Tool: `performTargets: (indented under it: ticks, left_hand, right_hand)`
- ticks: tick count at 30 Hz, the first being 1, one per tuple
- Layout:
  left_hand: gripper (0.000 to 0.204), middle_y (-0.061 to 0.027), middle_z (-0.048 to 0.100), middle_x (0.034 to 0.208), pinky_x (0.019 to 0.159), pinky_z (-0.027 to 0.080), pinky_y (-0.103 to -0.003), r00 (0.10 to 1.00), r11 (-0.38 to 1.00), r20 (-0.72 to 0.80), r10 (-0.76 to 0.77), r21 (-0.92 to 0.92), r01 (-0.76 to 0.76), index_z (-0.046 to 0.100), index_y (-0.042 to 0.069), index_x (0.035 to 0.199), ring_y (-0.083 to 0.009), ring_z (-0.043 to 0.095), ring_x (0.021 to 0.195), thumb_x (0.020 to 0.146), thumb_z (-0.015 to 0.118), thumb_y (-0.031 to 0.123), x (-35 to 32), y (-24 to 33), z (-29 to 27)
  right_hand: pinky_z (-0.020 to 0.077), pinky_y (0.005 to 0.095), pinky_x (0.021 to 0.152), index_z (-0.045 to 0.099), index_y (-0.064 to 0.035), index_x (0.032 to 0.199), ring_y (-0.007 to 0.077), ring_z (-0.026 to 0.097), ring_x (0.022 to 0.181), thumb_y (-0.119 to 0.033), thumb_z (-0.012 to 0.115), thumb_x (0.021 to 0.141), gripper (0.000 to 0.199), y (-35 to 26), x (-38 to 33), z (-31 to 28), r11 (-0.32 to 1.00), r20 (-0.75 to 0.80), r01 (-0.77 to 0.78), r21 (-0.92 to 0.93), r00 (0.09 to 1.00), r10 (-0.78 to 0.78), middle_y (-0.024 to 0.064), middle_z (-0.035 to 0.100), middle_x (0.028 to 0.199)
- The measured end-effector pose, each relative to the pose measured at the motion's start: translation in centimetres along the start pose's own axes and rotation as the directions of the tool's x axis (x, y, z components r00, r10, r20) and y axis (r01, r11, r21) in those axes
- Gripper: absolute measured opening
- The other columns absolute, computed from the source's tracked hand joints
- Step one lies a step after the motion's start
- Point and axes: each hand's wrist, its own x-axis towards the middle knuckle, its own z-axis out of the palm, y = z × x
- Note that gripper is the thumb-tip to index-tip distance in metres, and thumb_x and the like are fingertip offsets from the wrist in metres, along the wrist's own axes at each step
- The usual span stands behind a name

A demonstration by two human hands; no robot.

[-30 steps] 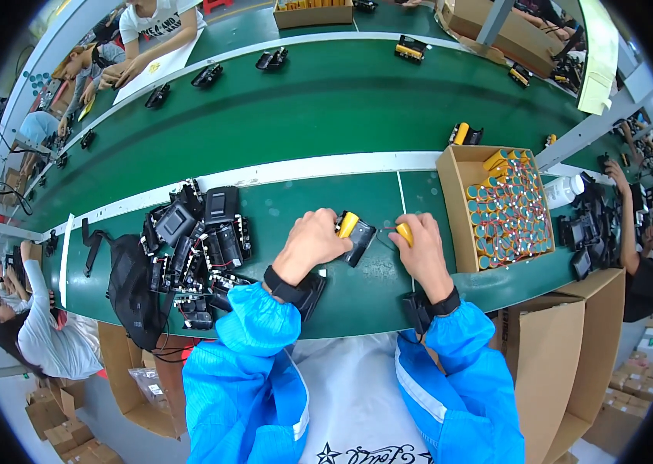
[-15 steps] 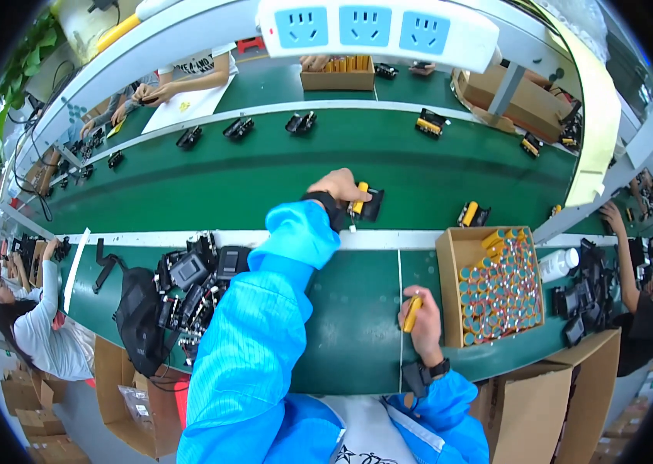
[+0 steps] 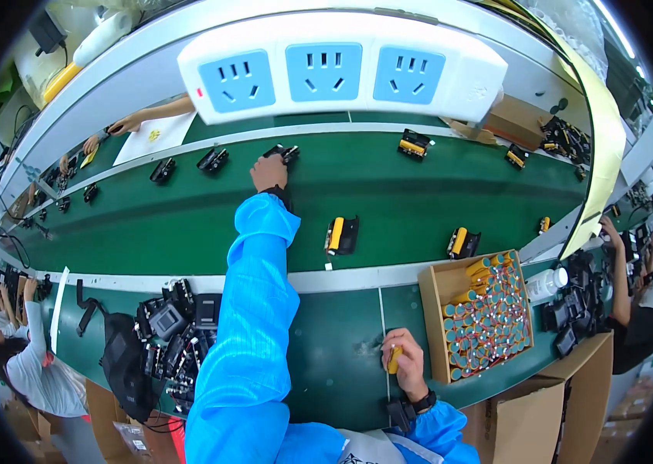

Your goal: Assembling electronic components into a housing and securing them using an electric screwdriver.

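My left hand (image 3: 271,172) is stretched far across the green belt, its fingers closed on the near side of a black plastic housing (image 3: 286,153); the fingertips are partly hidden. Low on the right, my right hand (image 3: 408,363) holds a yellow cylindrical battery (image 3: 394,359) in closed fingers above the green bench. Between the hands, on the belt, lies an open black housing (image 3: 348,236) with a yellow battery (image 3: 335,234) in it and a small white connector beside it. Just right of my right hand stands a cardboard box (image 3: 436,340) of upright yellow batteries with wires.
A pile of black housings (image 3: 176,332) and a black bag (image 3: 124,363) lie left of my arm. More housings (image 3: 213,160) sit along the belt. A white power strip (image 3: 342,73) hangs overhead. A white bottle (image 3: 547,284) stands right of the box. Other people work at both sides.
My left hand has left the housing with the yellow battery and reached farther away and left to another black housing. My right hand keeps its battery, now more covered by the fingers. The view has shifted.
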Motion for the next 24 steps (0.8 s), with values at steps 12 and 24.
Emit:
performTargets:
  ticks: [12, 24]
  left_hand:
    - [0.017, -0.0175, 0.070, 0.090, 0.077, 0.053, -0.047, 0.825, 0.867, 0.269, 0.496, -0.099, -0.489, 0.077, 0.013, 0.093, -0.0360, 0.068, 0.085, 0.078, 0.074, 0.020, -27.0, 6.9, -17.0]
    - [0.014, -0.0139, 0.061, 0.112, 0.091, 0.042, -0.042, 0.832, 0.802, 0.081, 0.549, -0.330, -0.498, 0.073, 0.007, 0.093, -0.0309, 0.053, 0.110, 0.081, 0.072, 0.017, -40.6, 4.6, -17.1]
  right_hand:
    - [0.0411, 0.0242, 0.051, 0.060, 0.0031, 0.100, 0.0134, 0.054, 0.064, -0.021, 0.047, 0.101, 0.027, -0.7, 0.6, 0.2, 0.956, 0.021, -0.146, 0.254, 0.989, 0.146, 0.0085, 0.054, 0.093]
    - [0.0404, 0.0222, 0.053, 0.060, 0.0034, 0.110, 0.0114, 0.055, 0.064, -0.023, 0.044, 0.106, 0.031, -4.6, -3.8, 3.7, 0.877, 0.149, -0.427, 0.221, 0.903, 0.402, 0.0066, 0.058, 0.076]
